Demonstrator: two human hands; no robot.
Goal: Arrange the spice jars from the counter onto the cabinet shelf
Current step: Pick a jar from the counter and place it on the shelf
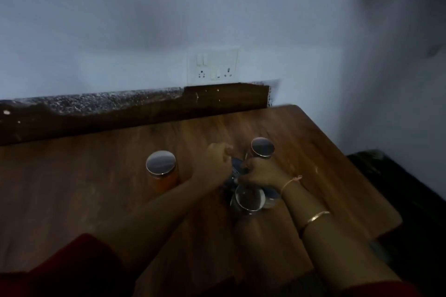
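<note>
Several spice jars with round metal lids stand on the wooden counter [96, 188]. An orange-filled jar [161, 166] is at the left and a second jar [262, 147] stands farther back on the right. A clear-lidded jar [249, 200] is nearest me, with another jar [272, 198] partly hidden behind my right wrist. My left hand [217, 164] and my right hand [261, 173] meet in the middle of the jars. Both are curled around a dark blue object [235, 170], which is too blurred to identify.
A white wall with a switch and socket plate [212, 65] rises behind the counter, above a speckled stone and dark wood backsplash [144, 106]. The counter's right edge [357, 164] drops to a dark surface [410, 188]. The light is dim.
</note>
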